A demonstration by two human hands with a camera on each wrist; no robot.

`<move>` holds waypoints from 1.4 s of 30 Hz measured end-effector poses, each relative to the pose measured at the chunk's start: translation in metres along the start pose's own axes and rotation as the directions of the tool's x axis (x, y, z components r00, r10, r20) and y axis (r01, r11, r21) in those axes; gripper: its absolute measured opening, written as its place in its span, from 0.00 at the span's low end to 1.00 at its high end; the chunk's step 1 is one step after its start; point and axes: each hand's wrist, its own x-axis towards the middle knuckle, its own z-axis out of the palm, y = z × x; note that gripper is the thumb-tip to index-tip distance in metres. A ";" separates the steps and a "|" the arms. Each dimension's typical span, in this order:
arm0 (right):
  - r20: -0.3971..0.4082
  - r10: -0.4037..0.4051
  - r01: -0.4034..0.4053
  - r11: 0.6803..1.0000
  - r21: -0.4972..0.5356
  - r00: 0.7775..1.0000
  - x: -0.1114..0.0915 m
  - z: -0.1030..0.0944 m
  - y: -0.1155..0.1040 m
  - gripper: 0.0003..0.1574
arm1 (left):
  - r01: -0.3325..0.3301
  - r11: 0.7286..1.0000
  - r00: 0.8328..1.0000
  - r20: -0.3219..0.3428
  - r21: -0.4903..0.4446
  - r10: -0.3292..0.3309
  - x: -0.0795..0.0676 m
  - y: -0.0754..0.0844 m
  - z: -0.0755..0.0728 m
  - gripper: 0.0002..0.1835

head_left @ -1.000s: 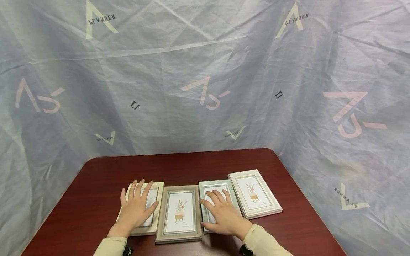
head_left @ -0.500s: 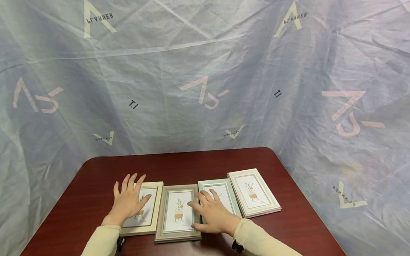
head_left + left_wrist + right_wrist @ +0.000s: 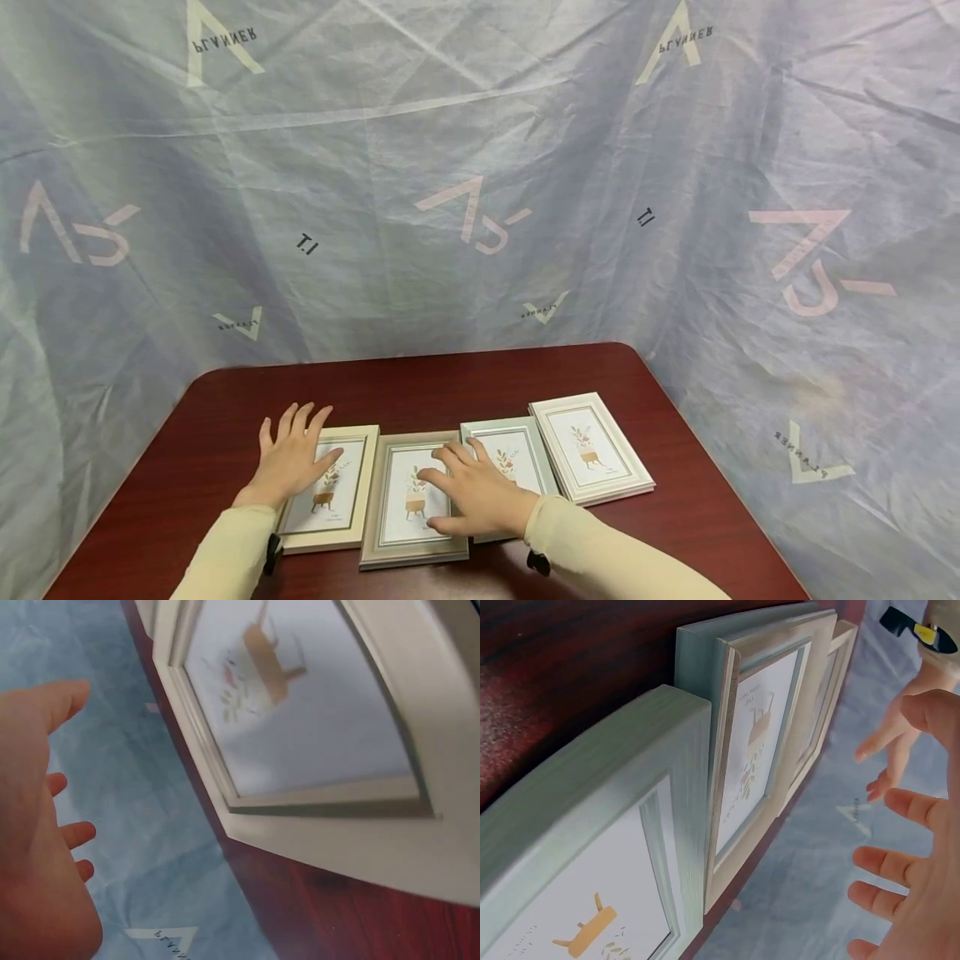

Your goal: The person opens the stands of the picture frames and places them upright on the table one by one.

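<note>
Several picture frames with a potted-flower print lie face up in a row. My left hand (image 3: 285, 462) hovers over the left side of the cream picture frame (image 3: 366, 492), fingers spread and empty. In the left wrist view, a gap shows between that hand (image 3: 45, 810) and the cream picture frame (image 3: 330, 844). My right hand (image 3: 480, 493) is above the taupe picture frame (image 3: 375, 533) and the pale green picture frame (image 3: 546, 462), partly covering both. Its fingers (image 3: 889, 862) are loosely bent and hold nothing in the right wrist view.
A white picture frame (image 3: 641, 475) lies slightly turned at the right end of the row. The dark red table (image 3: 420, 387) has rounded far corners. Grey printed cloth (image 3: 375, 208) hangs behind it and at both sides. Black bands (image 3: 537, 562) circle both wrists.
Both hands have lifted away from the picture frames and drifted left, uncovering more of the cream and pale green ones. The picture frames keep their places; the head view has shifted slightly.
</note>
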 end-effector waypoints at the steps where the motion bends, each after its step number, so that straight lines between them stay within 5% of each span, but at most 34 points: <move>1: 0.000 -0.004 0.004 1.000 -0.001 1.000 0.002 0.000 0.000 0.37 | 0.000 1.000 1.000 0.007 -0.006 0.000 0.001 -0.001 0.000 0.38; 9: 0.005 -0.021 0.021 0.999 0.048 1.000 0.012 0.006 0.000 0.34 | -0.005 0.999 0.999 0.051 -0.053 0.007 0.010 -0.011 0.002 0.36; 20: 0.030 -0.006 0.004 0.997 0.075 1.000 0.030 0.012 -0.001 0.31 | -0.002 0.997 0.995 0.094 -0.082 0.010 0.021 -0.031 0.027 0.34; 35: 0.100 0.059 -0.060 0.998 0.006 0.993 0.044 0.030 0.008 0.33 | 0.049 0.998 0.975 0.218 -0.045 -0.038 0.019 -0.032 0.040 0.30; 42: 0.101 0.066 -0.065 0.998 -0.015 0.993 0.047 0.034 0.009 0.32 | 0.044 0.999 0.978 0.207 -0.016 -0.040 0.021 -0.032 0.047 0.23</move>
